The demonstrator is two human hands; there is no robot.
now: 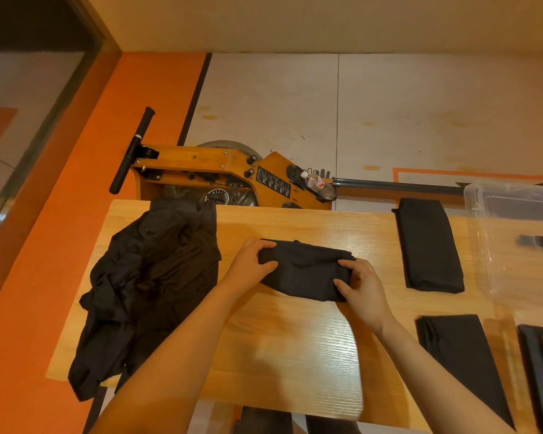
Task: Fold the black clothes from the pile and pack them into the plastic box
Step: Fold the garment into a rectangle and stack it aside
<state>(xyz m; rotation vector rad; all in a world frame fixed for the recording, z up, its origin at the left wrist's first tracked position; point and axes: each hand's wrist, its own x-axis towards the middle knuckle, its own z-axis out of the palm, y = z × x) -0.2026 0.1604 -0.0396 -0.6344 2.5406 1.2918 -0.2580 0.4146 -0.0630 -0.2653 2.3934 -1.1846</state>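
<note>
Your left hand (252, 261) and right hand (362, 289) each hold one end of a folded black garment (304, 270) at the middle of the wooden table (295, 346), every grip closed round the cloth. A loose pile of black clothes (151, 277) lies left. Two folded black pieces (428, 245) (461, 355) lie right, beside the clear plastic box (496, 198) at the far right.

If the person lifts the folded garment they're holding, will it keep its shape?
Probably not by itself. The garment is soft cloth that bulges and creases between the left hand and right hand, so it would likely sag or unfold if lifted by one end. It looks light. Supporting both ends should keep it folded.
</note>
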